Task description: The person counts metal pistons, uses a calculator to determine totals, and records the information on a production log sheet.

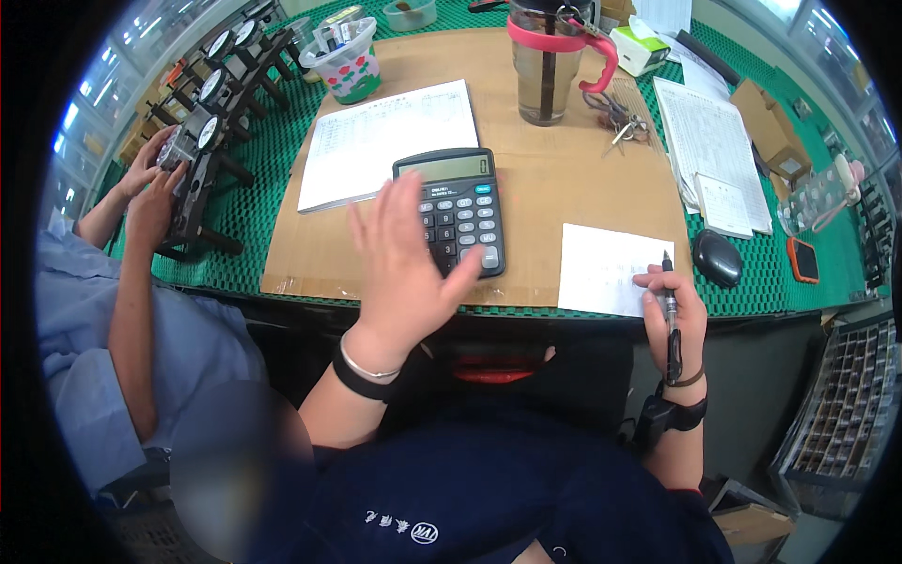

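My left hand (404,258) hovers open over the left half of a black calculator (460,209), fingers spread above its keys. My right hand (673,315) grips a black pen (670,315) upright, its tip at the right edge of a small white slip of paper (606,268). Both the calculator and the slip lie on a brown cardboard sheet (554,179) near the table's front edge.
A printed sheet (390,141) lies left of the calculator. Behind it stand a clear tumbler with pink handle (550,61), keys (620,117) and a floral cup (349,61). Papers (709,150), a black mouse (717,257) and a phone (803,258) are on the right. A person at left (132,310) handles dial gauges (202,160).
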A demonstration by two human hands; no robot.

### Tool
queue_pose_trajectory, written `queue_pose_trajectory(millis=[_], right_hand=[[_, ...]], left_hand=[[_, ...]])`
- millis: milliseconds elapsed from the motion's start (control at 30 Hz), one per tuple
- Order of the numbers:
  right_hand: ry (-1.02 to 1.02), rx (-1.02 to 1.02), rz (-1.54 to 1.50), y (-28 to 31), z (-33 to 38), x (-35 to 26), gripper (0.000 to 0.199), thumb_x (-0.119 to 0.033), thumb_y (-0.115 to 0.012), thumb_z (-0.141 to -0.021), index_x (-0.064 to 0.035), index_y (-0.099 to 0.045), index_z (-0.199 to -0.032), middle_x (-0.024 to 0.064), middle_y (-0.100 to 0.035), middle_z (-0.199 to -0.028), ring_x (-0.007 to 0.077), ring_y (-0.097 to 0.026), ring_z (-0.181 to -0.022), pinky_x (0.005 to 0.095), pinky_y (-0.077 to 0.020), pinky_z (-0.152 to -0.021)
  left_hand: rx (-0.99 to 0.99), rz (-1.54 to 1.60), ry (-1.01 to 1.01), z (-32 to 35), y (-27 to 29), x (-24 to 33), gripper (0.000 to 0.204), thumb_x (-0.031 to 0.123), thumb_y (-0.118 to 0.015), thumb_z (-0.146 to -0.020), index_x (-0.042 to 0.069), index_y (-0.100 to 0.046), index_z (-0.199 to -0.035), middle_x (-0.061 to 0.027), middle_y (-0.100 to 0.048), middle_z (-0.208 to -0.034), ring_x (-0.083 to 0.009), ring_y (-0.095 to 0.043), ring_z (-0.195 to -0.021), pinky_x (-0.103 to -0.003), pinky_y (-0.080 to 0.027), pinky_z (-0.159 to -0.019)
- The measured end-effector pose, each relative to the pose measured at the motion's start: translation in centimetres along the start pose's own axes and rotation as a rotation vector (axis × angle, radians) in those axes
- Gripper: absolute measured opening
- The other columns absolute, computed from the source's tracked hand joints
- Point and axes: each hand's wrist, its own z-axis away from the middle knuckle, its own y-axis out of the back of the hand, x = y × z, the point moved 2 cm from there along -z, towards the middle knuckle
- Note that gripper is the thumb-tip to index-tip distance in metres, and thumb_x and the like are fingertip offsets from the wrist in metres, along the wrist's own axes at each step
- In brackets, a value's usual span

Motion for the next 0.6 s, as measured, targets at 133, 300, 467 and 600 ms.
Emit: queue_pose_trajectory(millis=[133,300,467,600], right_hand=[[0.026,-0.001,-0.004,0.0,-0.2,-0.2,0.014,0.003,-0.064,-0.082,-0.0036,-0.059,-0.093,0.0118,-0.073,-0.094,0.0317,-0.069,-0.104,0.0385,-0.0511,-0.092],[0.016,0.012,0.016,0.1,-0.2,-0.1,0.013,0.004,-0.064,-0.082,-0.0032,-0.059,-0.092,0.0119,-0.073,-0.094,0.0314,-0.069,-0.103,0.0384,-0.0512,-0.092],[-0.002,0.006,0.012,-0.1,-0.3,-0.1,0.014,0.003,-0.064,-0.082,-0.0033,-0.06,-0.093,0.0113,-0.073,-0.094,0.031,-0.069,-0.103,0.0384,-0.0514,-0.091],[-0.016,0.002,0.023,-0.3,-0.4,-0.3,0.014,0.003,-0.063,-0.082,-0.0035,-0.061,-0.093,0.0107,-0.073,-0.094,0.0306,-0.069,-0.102,0.0383,-0.0513,-0.09]], left_hand=[[0.029,-0.042,0.026,3.1,0.8,-2.8,0.087,0.03,-0.076,-0.079,-0.001,-0.032,-0.147,-0.0199,-0.044,-0.145,-0.0424,-0.039,-0.136,-0.066,-0.014,-0.115],[0.097,-0.032,-0.094,3.7,0.3,-3.7,0.074,0.021,-0.074,-0.078,-0.001,-0.039,-0.14,-0.017,-0.056,-0.132,-0.0384,-0.048,-0.128,-0.06,-0.022,-0.116],[0.148,-0.033,-0.104,4.1,0.1,-3.9,0.063,0.024,-0.077,-0.077,0.002,-0.051,-0.13,-0.0088,-0.066,-0.115,-0.0325,-0.055,-0.118,-0.056,-0.032,-0.111],[0.169,-0.039,-0.113,4.2,0.3,-3.8,0.06,0.022,-0.077,-0.078,0.003,-0.051,-0.128,-0.0057,-0.069,-0.101,-0.03,-0.057,-0.112,-0.053,-0.034,-0.11]])
